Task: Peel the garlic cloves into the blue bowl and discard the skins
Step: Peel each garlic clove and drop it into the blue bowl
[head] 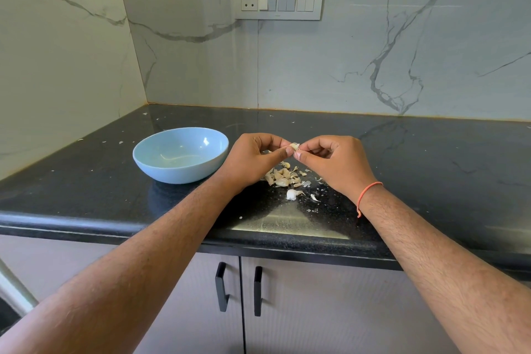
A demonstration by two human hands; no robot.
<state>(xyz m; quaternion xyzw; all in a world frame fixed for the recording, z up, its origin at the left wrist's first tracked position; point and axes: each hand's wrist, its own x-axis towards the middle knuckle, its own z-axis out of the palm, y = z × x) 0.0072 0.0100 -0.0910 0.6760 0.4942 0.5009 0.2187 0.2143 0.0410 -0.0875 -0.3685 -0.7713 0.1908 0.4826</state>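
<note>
Up above the black countertop (431,169), pinching 1 garlic clove (294,146) between both hands, left hand (253,161) and right hand (333,162) meeting fingertip to fingertip, fingers curled narrow around it, thumbs and forefingers doing the holding. Hovering over a heap of garlic cloves and skins (283,177), partly hiding its far edge behind the knuckles. Lying nearer the counter's front edge, apart from the heap, 1 whitish clove (291,194) with a few loose flakes of skin just beside it. Sitting to the left of the left hand, very near the wrist, the blue bowl (149,158), upright, showing no clove inside. Scattering small white specks across the countertop toward the back wall. Circling the right wrist, an orange thread band (370,190). Standing behind, a marble-veined wall with a switch panel (278,1); below the counter, 2 cabinet doors with 2 black handles (221,287)
</note>
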